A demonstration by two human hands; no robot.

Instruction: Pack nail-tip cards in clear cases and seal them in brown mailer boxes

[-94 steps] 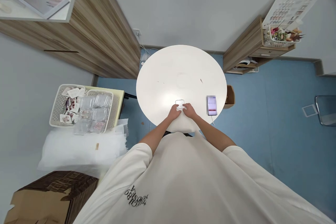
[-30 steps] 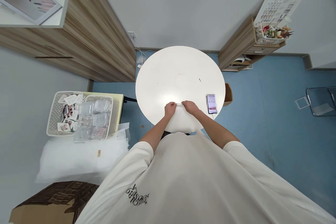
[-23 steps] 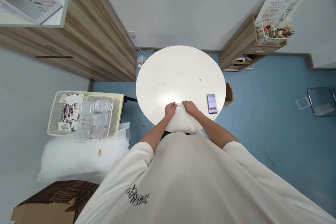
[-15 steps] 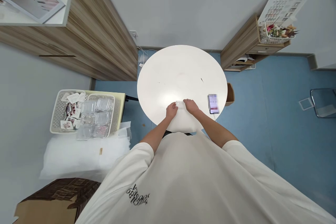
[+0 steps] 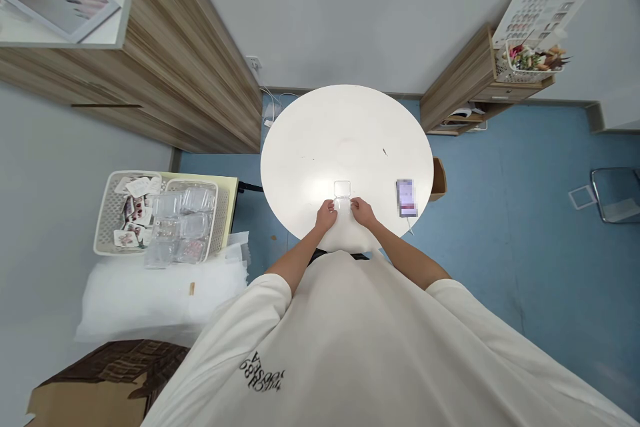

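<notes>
A small clear plastic case (image 5: pixel 342 193) lies opened out on the round white table (image 5: pixel 345 140), its lid folded away from me. My left hand (image 5: pixel 326 215) pinches its near left edge. My right hand (image 5: pixel 362 211) grips its near right edge. Both hands have their fingers curled on the case, close to the table's near rim. What is inside the case is too small to make out.
A phone (image 5: pixel 406 196) with a cable lies at the table's right edge. To my left a white basket (image 5: pixel 114 210) holds several clear cases and cards, above white foam sheets (image 5: pixel 150 293). A cardboard box (image 5: pixel 100 380) sits near left. Wooden cabinets (image 5: pixel 200 73) and shelves (image 5: pixel 480 87) flank the table.
The case was held edge-on between my hands a second ago. Now it lies opened flat on the table, and both hands have drawn slightly nearer to me.
</notes>
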